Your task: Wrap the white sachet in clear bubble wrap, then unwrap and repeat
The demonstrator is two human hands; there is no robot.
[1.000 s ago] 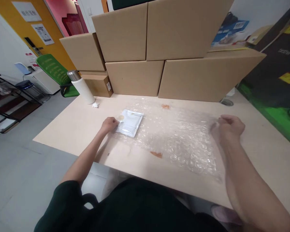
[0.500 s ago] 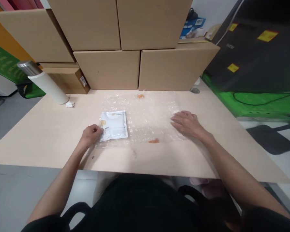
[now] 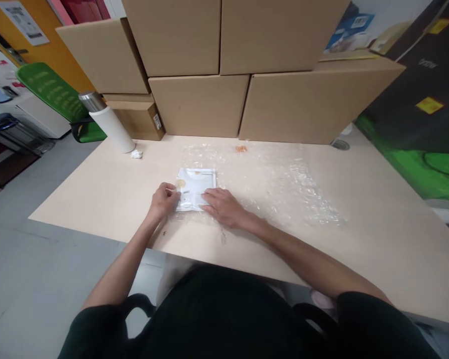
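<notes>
White pouch (image 3: 197, 180), print illegible, on bubble wrap (image 3: 271, 182); left hand (image 3: 163, 201) pinching its edge, right hand (image 3: 225, 206) open, fingers atop it.

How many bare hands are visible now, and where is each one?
2: the left hand at the left edge of the white packet, the right hand on the packet's lower right part.

Oh, and that was a very dark green fabric top (image 3: 224, 319), nearly black, its short sleeves (image 3: 93, 326) leaving both forearms (image 3: 131, 267) bare!
</notes>
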